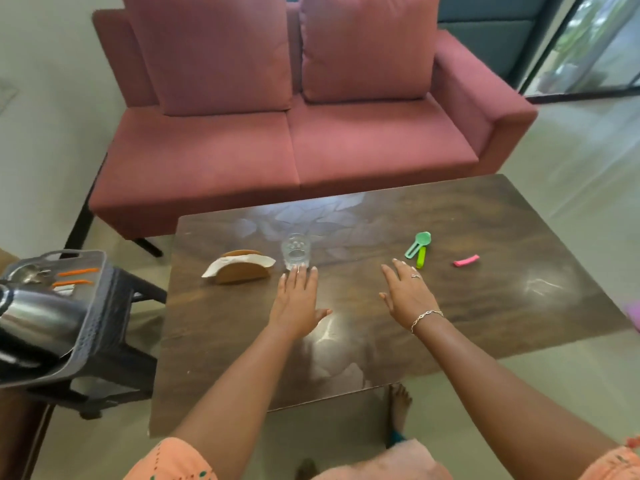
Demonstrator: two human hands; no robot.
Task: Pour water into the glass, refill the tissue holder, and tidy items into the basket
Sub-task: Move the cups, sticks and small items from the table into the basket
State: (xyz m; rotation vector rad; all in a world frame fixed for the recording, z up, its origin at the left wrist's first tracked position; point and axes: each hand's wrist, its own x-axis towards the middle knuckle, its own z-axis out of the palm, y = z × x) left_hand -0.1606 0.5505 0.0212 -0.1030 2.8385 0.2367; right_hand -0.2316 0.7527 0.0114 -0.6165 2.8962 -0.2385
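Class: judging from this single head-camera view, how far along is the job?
Done: nothing clearly; the glass looks empty, though the tissue holder holds a tissue. In hand: nothing; left hand and right hand lie open and flat on the table. Left: pouring, and moving the green scoop, green clip and pink clip into the grey basket.

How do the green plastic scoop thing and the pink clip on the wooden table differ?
The green plastic scoop tool is longer, with a round bowl end and two arms in different greens; the small pink clip is one short, plain bar. The green tool lies steeply diagonal and close to the right hand; the pink clip lies nearly level, further right. Both rest loose on the dark wooden table, untouched.
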